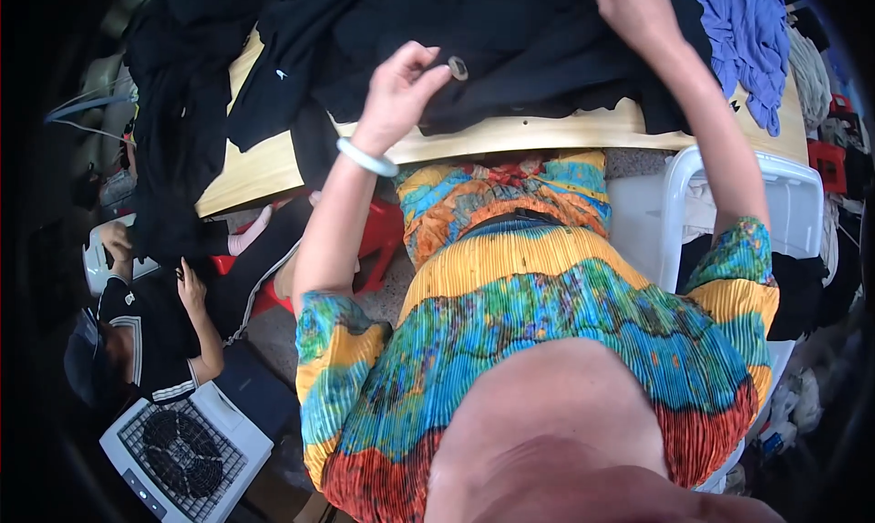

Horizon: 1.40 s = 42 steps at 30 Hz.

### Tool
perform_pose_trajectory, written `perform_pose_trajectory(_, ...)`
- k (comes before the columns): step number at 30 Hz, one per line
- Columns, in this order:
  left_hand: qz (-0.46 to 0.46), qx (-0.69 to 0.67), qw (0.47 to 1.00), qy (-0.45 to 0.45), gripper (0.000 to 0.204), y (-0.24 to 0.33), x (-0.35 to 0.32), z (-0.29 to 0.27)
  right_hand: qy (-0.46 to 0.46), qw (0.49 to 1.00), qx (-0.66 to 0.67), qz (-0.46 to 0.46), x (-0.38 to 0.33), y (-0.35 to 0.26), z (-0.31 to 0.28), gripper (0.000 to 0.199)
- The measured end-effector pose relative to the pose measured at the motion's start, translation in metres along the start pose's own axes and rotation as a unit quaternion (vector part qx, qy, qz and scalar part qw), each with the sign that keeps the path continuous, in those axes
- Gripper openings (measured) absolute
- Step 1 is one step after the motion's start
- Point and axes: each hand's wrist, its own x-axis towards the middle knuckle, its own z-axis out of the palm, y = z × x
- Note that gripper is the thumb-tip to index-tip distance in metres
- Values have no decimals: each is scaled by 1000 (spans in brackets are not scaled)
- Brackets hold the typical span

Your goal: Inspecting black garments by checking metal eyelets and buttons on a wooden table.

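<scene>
My left hand (401,90), a pale bangle (367,157) on its wrist, is raised over the near part of a black garment (510,72). Its fingers are curled, and at the thumb tip shows a small oval, shiny piece (458,68), too blurred to name. My right hand (633,10) reaches over the far right of the black cloth at the upper edge of the view. Its fingertips are cut off there, so what they hold or touch is hidden. The black cloth spreads over a light wooden table (510,138).
Purple cloth (743,35) hangs at the table's right end. Below it stands a white plastic bin (793,208) with cloth inside. More black garments (182,113) cover the left side. Another person in a dark cap (87,359) sits at left, near a white fan unit (187,450).
</scene>
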Motion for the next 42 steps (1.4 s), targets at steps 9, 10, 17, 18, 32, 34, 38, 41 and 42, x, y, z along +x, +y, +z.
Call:
perform_pose_trajectory(9,-11,-195,981,23,8,42,7,-16,-220,970,-4,-98,-4,-40,32,44)
perform_pose_trajectory(10,-11,-201,979,33,7,43,8,-16,-162,978,-30,-127,-9,-41,42,36)
perform_pose_trajectory(17,46,-94,994,29,13,60,13,-31,-89,995,15,-40,40,6,6,20)
perform_pose_trajectory(18,72,-27,996,34,15,60,18,-29,-14,994,56,-88,63,11,-4,21)
perform_pose_trajectory(32,93,399,903,130,27,-8,70,-21,-259,950,118,-127,-30,-74,67,38)
perform_pose_trajectory(34,41,388,916,96,35,-2,66,-23,-252,955,94,-126,-43,-82,74,52)
perform_pose_trajectory(38,12,349,935,-53,40,5,51,-35,-226,960,161,-48,-50,-78,81,31)
perform_pose_trajectory(41,107,418,902,-38,40,-2,47,-35,-222,954,193,-59,-49,-70,85,18)
perform_pose_trajectory(42,113,415,902,-27,40,-4,47,-34,-205,955,200,-72,-50,-70,86,16)
